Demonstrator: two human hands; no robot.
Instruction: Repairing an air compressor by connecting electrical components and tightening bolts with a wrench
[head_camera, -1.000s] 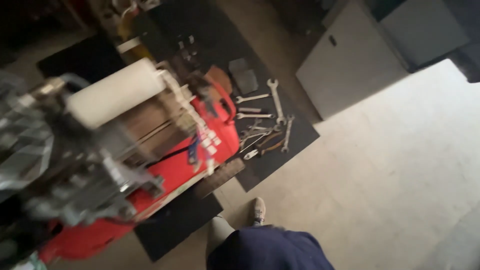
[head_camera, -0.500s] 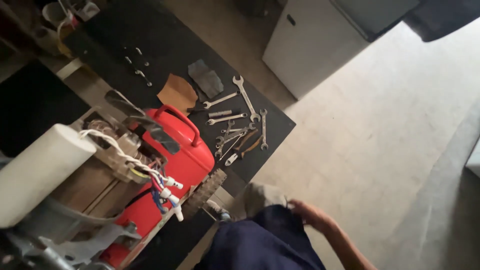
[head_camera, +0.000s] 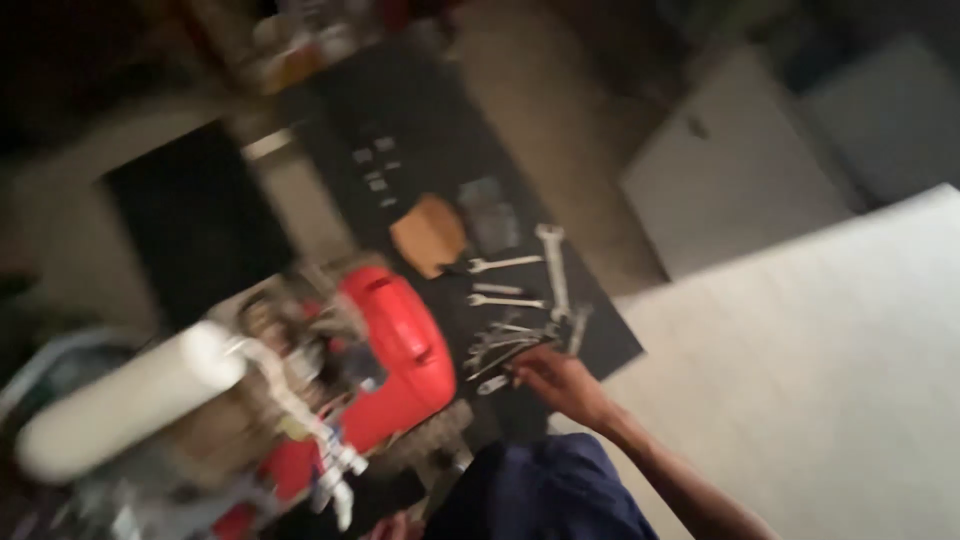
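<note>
On black mat (head_camera: 420, 130), blurred silvery wrenches (head_camera: 515, 335) fanned in a heap, right hand (head_camera: 560, 382) touching them, grip unclear

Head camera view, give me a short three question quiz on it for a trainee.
1. True or false: the right hand reaches into the pile of wrenches on the black mat.
2. What lies directly beside the wrenches, toward the machine? A) the red cover B) a blue bucket C) a yellow hose
3. What colour is the big cylinder at the near left?

Key: 1 true; 2 A; 3 white. The left hand barely shows at the bottom edge, too blurred to tell what it does.
</note>
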